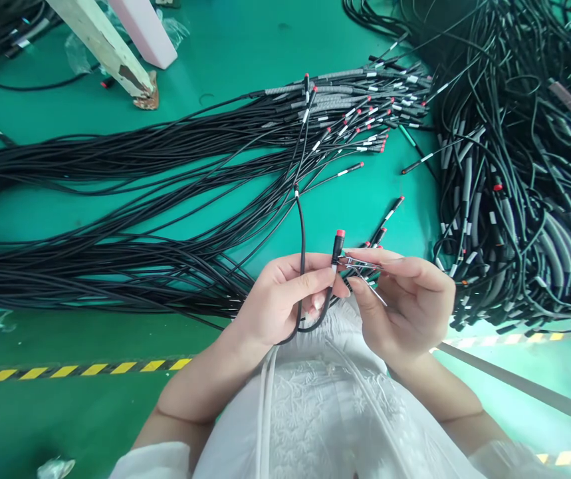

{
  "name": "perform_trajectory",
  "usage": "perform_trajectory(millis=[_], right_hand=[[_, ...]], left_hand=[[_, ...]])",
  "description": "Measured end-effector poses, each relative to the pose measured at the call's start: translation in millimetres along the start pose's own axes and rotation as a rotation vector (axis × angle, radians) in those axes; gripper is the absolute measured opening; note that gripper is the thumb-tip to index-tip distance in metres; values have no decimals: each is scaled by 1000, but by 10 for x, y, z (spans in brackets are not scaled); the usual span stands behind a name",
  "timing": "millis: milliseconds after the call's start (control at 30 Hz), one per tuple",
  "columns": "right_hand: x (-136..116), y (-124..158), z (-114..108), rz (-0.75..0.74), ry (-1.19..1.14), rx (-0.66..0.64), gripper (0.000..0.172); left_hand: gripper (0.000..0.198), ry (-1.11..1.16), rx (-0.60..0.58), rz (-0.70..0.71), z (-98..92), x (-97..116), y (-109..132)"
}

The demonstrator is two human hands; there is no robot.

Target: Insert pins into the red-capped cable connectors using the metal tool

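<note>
My left hand (pixel 290 293) is closed, pinching a black cable (pixel 302 233) just below its red-tipped connector (pixel 338 247). The connector points upward, and the cable loops down below the fingers. A white band shows under the connector's black body. My right hand (pixel 407 303) grips a small silver metal tool (pixel 367 265) with thin crossed arms between thumb and fingers. The tool's tip reaches the side of the connector; whether it clamps it, I cannot tell. The right fingertips partly cover the tool, so its exact kind is unclear.
Long bundles of black cables (pixel 115 159) with grey corrugated sleeves and red-capped ends lie across the green table (pixel 245 40). To the right is a tangled cable heap (pixel 519 153). A worn wooden leg (pixel 110 53) and a pink leg (pixel 148 33) stand at the upper left.
</note>
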State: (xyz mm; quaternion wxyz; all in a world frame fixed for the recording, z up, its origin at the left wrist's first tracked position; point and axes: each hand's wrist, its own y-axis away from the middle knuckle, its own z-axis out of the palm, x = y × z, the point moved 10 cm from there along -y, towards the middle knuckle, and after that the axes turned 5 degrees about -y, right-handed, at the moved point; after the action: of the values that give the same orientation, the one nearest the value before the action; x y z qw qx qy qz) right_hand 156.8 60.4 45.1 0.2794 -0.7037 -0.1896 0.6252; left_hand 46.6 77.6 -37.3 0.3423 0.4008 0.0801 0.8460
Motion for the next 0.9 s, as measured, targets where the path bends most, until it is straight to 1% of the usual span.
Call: perform_trajectory(millis=[133, 233, 333, 367, 400, 433, 467, 533, 567, 600, 700, 767, 833, 900], right_hand=[[1, 14, -21, -18, 58, -10, 36], [13, 30, -60, -23, 74, 10, 32], [103, 4, -174, 57, 20, 82, 34], [149, -14, -235, 99, 10, 120, 30], [200, -35, -281, 147, 13, 143, 21], [263, -57, -303, 208, 27, 137, 13], [337, -75, -288, 282, 45, 95, 12], [471, -77, -174, 426, 48, -59, 24], [512, -60, -107, 484, 23, -131, 25], [531, -41, -58, 525, -14, -175, 23], [509, 8, 5, 587, -100, -206, 23], [438, 32, 50, 561, -117, -261, 27], [304, 49, 134, 450, -111, -390, 28], [177, 102, 225, 321, -81, -544, 25]], left_hand=[[14, -26, 13, 7, -7, 1, -1], [16, -115, 27, 22, -34, -3, 2], [24, -347, 56, 110, -70, 45, 27], [28, -437, 66, 141, -71, 59, 41], [31, -512, 67, 162, -63, 61, 56], [32, -569, 56, 168, -42, 44, 68], [32, -610, 30, 164, -9, 14, 78], [33, -666, -39, 139, 71, -61, 95], [33, -695, -66, 126, 103, -92, 102], [34, -730, -86, 121, 127, -112, 109], [33, -806, -128, 176, 180, -83, 123], [33, -748, -98, 242, 148, 13, 117], [34, -590, 15, 296, 18, 148, 98], [30, -408, 120, 310, -123, 237, 75]])
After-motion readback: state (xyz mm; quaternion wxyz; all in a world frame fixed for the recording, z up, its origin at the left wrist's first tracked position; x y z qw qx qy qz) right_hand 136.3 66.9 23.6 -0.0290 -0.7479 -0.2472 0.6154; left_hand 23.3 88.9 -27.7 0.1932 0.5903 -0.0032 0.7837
